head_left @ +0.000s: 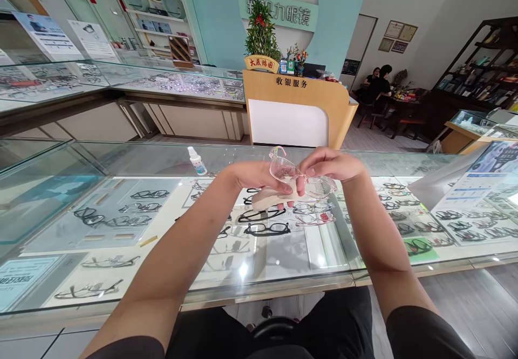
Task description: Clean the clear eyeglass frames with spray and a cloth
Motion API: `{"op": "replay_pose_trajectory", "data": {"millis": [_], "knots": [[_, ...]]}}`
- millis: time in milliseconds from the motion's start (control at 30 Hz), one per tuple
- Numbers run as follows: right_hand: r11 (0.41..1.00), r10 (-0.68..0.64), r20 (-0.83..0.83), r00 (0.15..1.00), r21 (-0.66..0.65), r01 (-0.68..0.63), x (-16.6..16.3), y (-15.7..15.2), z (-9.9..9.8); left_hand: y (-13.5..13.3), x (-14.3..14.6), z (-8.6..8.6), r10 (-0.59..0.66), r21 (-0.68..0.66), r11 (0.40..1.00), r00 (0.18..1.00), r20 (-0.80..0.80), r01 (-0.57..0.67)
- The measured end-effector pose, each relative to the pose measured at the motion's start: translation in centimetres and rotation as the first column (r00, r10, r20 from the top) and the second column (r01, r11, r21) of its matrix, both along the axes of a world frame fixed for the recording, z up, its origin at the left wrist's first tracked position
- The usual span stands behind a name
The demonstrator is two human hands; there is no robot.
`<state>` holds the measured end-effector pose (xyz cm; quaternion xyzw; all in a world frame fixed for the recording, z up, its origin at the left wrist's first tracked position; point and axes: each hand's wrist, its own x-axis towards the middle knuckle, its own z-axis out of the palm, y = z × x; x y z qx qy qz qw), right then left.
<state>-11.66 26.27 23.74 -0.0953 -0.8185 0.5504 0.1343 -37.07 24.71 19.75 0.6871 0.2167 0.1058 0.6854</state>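
Above the glass counter I hold a pair of clear-lensed eyeglasses point(282, 168) with thin pinkish frames. My left hand point(256, 175) is closed around a pale cleaning cloth point(265, 199) and the lens on the left side. The cloth hangs below the fingers. With its fingers bent, my right hand point(332, 164) pinches the frame near the bridge, and the other lens sits just under it. One temple arm with a coloured tip sticks up at the far side. Left of my hands, a small white spray bottle point(196, 161) stands upright on the counter.
The glass display counter point(279, 262) holds rows of spectacle frames point(267, 229) under its top. A printed sign point(473, 175) stands at the right. Beyond are a wooden cashier desk point(297, 86) with a plant point(261, 32), more glass cases, and two people point(378, 86) seated at the far right.
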Motion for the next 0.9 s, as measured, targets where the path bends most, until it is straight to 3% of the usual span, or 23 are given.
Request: {"op": "replay_pose_trajectory", "data": {"millis": [133,300,467,767,900], "knots": [[1.0,0.006,0.038,0.999,0.005,-0.006,-0.2,0.2,-0.1,0.1,0.3,-0.4,0.06,-0.009,0.998,0.998,0.037,-0.06],[0.997,-0.007,-0.014,1.0,-0.081,0.006,-0.5,-0.3,-0.2,-0.3,0.2,0.2,0.083,-0.005,0.997,0.995,0.049,-0.083],[0.99,-0.082,-0.019,0.996,-0.115,0.079,-0.2,-0.5,-0.1,-0.1,-0.6,0.5,0.08,-0.036,0.996,0.996,-0.035,-0.081],[0.986,-0.096,-0.038,0.995,-0.142,0.09,1.2,-0.7,0.8,1.3,-3.2,0.7,-0.184,0.059,0.979,0.966,-0.185,0.197],[0.986,-0.076,-0.041,0.996,-0.154,0.069,0.8,-0.8,0.6,1.0,-1.9,0.2,-0.147,0.073,0.985,0.982,-0.117,0.156]]}}
